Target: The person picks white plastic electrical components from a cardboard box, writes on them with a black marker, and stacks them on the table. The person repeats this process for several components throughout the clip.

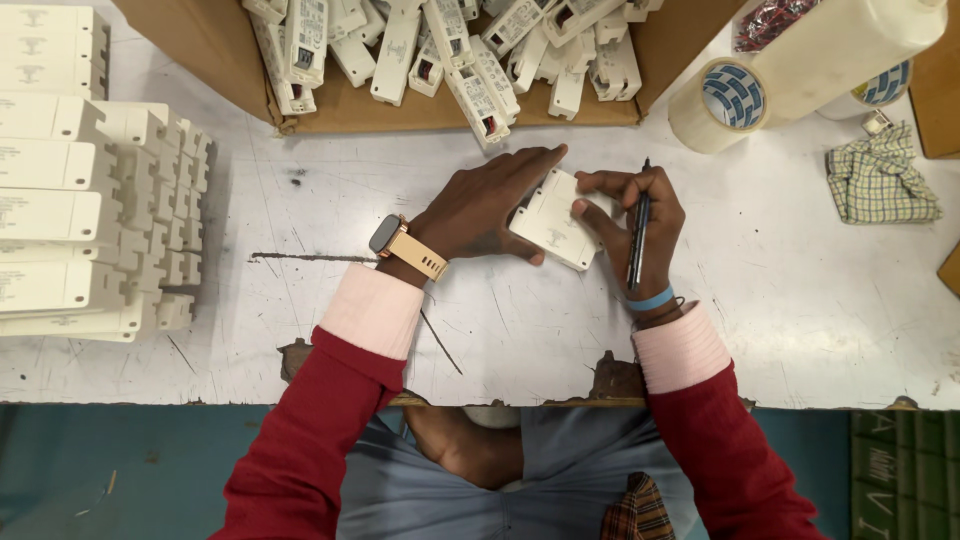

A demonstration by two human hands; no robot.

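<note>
The scratched white worktable [760,330] filled most of my feed, its near edge chipped and a strip of teal floor below it. Much was cut off: the cardboard box [210,45] of loose white plastic housings ran out of the top of the view, the stacks of white casings [70,200] ran off the left, and the big rolls of tape [735,100] were clipped at the upper right, with something red behind them that I could not make out. A checked cloth [880,180] lay crumpled near the right edge. At the table's middle, I saw the small white casing [553,222] lying tilted on the surface, partly covered by fingers. The left hand [480,210] was spread flat over its left side, index finger stretched along the top edge, a watch with a tan strap [405,245] on the wrist. The right hand [630,225] was curled, thumb and fingertips pinching the casing's right edge while a dark pen [638,240] was tucked along its fingers, point away from me; a blue band [652,299] circled that wrist.
</note>
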